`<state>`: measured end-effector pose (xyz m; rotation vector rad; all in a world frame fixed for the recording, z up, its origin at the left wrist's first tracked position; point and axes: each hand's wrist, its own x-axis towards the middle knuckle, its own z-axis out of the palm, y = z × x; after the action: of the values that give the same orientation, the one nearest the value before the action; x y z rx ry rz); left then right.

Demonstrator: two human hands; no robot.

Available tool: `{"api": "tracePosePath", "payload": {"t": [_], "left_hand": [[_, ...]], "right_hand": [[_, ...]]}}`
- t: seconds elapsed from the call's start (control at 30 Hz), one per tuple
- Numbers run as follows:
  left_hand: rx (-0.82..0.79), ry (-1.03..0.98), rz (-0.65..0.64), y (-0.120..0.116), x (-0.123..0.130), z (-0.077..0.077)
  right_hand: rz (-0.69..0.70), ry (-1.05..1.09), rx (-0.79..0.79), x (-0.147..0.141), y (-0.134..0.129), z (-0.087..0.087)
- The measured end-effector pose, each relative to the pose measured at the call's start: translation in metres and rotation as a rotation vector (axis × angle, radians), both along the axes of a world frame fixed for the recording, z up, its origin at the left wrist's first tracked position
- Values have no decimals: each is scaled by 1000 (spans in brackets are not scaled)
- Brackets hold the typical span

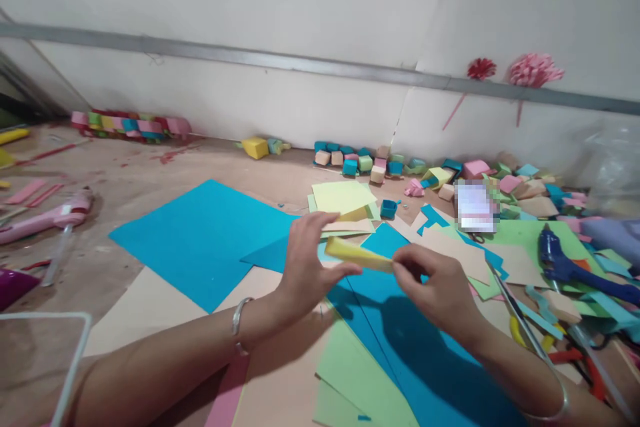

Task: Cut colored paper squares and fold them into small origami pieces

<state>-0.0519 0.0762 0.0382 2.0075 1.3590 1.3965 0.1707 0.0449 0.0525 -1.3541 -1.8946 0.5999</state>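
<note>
A narrow folded piece of yellow paper [359, 255] is held up above the craft sheets at the middle. My right hand [437, 283] pinches its right end between thumb and fingertips. Around the paper's other end, my left hand [307, 257] is open, thumb and fingers apart; whether it touches the paper I cannot tell. Under my hands lie a large blue sheet [400, 340] and green sheets [360, 367]. Behind them is a stack of pale yellow sheets [343, 195], with a small blue paper box [389, 208] beside it.
Another blue sheet [200, 240] lies left. Small paper boxes [350, 165] line the wall and heap up at right. A blue glue gun [575, 267] and scissors [520, 320] lie right, a pink glue gun [55, 217] left. Paper flowers [536, 71] hang on the wall rail.
</note>
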Motion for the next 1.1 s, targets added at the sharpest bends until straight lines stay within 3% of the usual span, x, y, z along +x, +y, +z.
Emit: {"api": "tracePosePath", "payload": {"t": [0.07,0.17,0.27,0.37,0.47,0.6,0.7,0.9,1.1], "left_hand": [[-144,-215,43,6,-1,0],[-514,-482,-239,4,5,-6],[-703,-635,-463,-7,13,-15],[-787,-745,-500,-15,17,-17],[-799,-746,-467,-16,17,-14],[-706,-672,-403,-12,16,-13],[-636,-548,-387,-12,17,-19],[-557,-359,-399,-21,21,-27],[-543,-280,-408,-21,20,-23]], "right_hand": [[-93,276,-142,-2,7,0],[-90,552,-277,-12,9,-7],[-40,633,-340,-25,1,-17],[4,586,-373,-32,-5,-26],[73,433,-337,-31,-4,-29],[110,143,-3,-23,-2,-23],[87,106,196,-19,-4,-16],[118,167,206,-21,-12,-13],[143,176,256,-22,-13,-11]]}}
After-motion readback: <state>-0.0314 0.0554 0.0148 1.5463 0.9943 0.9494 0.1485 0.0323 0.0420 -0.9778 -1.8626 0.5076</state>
